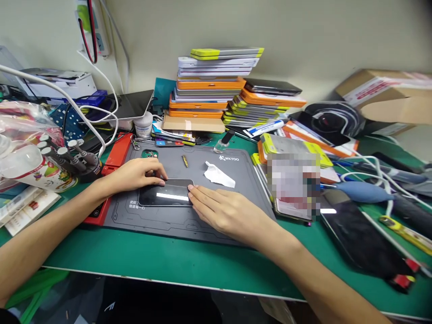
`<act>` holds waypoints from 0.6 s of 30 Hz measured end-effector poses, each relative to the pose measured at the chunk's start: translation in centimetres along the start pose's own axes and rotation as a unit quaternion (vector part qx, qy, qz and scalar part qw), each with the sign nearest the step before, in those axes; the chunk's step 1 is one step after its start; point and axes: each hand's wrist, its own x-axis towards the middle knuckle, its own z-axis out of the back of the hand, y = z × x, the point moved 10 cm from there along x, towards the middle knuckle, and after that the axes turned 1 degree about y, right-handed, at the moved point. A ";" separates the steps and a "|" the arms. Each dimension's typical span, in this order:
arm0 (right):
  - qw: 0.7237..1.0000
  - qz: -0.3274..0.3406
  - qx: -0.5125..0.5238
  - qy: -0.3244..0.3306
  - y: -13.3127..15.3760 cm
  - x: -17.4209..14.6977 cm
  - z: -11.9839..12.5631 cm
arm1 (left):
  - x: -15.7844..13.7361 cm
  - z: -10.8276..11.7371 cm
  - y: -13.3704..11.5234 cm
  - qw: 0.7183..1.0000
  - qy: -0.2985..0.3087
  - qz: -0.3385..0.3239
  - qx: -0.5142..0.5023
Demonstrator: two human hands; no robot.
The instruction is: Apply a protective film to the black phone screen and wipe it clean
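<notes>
A black phone (166,194) lies flat, screen up, on a grey work mat (216,225) in the middle of the green bench. My left hand (137,173) rests on the phone's far left edge, fingers curled over it. My right hand (225,208) lies flat on the mat with its fingertips pressed against the phone's right end. Both hands steady the phone; neither lifts it. A crumpled white wipe (218,174) lies on the mat just beyond my right hand, and a small brass-coloured tool bit (185,160) lies further back.
Stacks of orange, white and yellow phone boxes (211,85) stand at the back. A screwdriver holder (72,157) and a red tray (116,155) are on the left. More phones (357,234), cables, a blue air blower (362,191) and a cardboard box (388,92) crowd the right.
</notes>
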 end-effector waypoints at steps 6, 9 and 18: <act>1.000 -0.007 0.001 0.005 0.0 0.0 -0.2 | 0.1 0.0 0.0 1.000 0.000 -0.002 0.000; 1.000 -0.005 0.003 -0.003 0.0 0.0 0.0 | 0.1 0.1 0.0 1.000 -0.002 -0.003 -0.001; 1.000 -0.003 -0.002 -0.007 0.1 0.1 0.0 | 0.1 0.1 -0.1 1.000 0.001 0.001 0.002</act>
